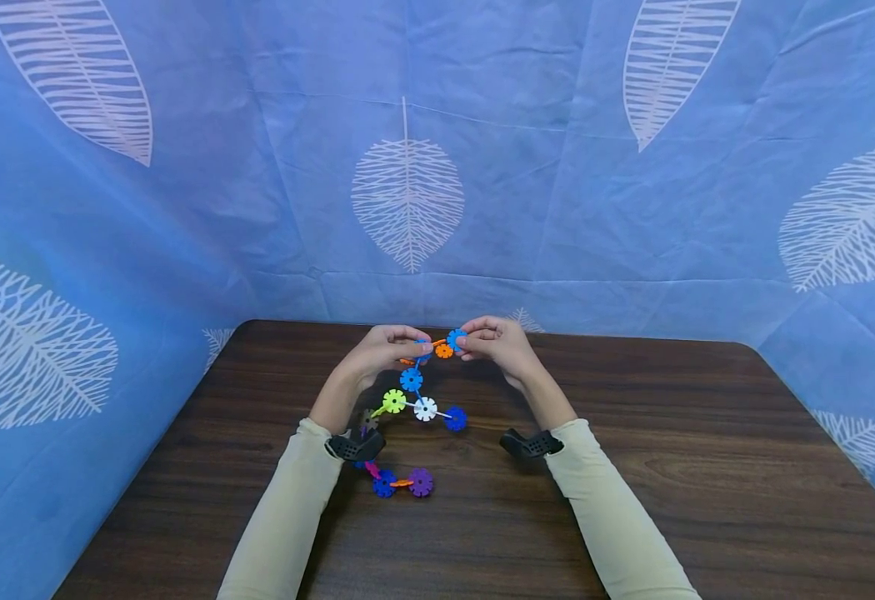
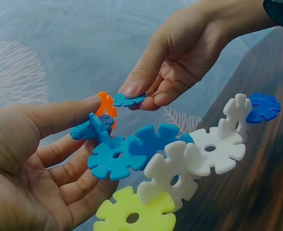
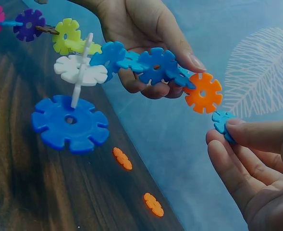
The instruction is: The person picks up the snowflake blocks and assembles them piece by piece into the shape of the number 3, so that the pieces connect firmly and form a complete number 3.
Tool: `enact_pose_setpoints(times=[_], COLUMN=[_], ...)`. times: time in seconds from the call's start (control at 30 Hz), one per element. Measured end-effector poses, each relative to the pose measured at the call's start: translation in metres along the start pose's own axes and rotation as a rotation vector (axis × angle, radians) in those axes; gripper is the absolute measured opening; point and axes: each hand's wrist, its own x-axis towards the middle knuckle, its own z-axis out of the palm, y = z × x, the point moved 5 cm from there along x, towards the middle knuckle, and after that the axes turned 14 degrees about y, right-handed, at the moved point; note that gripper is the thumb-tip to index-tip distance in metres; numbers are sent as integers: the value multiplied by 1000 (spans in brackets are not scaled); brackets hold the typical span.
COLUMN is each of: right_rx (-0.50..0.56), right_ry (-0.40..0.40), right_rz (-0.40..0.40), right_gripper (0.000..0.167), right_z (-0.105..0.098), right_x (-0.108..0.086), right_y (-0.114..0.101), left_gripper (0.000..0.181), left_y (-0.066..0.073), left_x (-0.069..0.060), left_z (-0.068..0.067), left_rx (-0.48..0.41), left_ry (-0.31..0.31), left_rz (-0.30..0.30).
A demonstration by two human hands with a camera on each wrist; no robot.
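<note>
My left hand (image 1: pixel 379 352) pinches a chain of interlocking notched plastic discs near its end, with the thumb by an orange disc (image 3: pixel 203 93). Between thumb and fingers of my right hand (image 1: pixel 503 348) is a light blue disc (image 2: pixel 128 100), held edge to edge with the orange one; I cannot tell whether their slots are joined. From the left hand the chain runs through blue discs (image 3: pixel 156 66) to a yellow-green disc (image 2: pixel 134 211). A side branch has white discs (image 1: pixel 425 409) and a dark blue disc (image 3: pixel 70 123) at its tip.
The chain continues under my left wrist, partly hidden, to a dark blue disc (image 1: pixel 384 483) and a purple disc (image 1: pixel 421 482). Two loose orange discs (image 3: pixel 122 159) lie on the wooden table (image 1: pixel 670 467) near its far edge. Behind hangs a blue leaf-print cloth (image 1: pixel 520 192).
</note>
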Motion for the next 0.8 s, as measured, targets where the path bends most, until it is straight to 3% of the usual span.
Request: enact_pose_setpoints(times=[0.33, 0.8], right_rx=[24, 55], right_ry=[0, -2], right_rz=[0, -26], right_gripper=[22, 23], right_z=[2, 0], right_x=[-2, -5], right_y=[-3, -10], left_gripper=[41, 39], left_y=[0, 3], left_x=[-1, -2], left_z=[3, 6], left_rx=[6, -26], left_ry=[-5, 18], left_rz=[-9, 55])
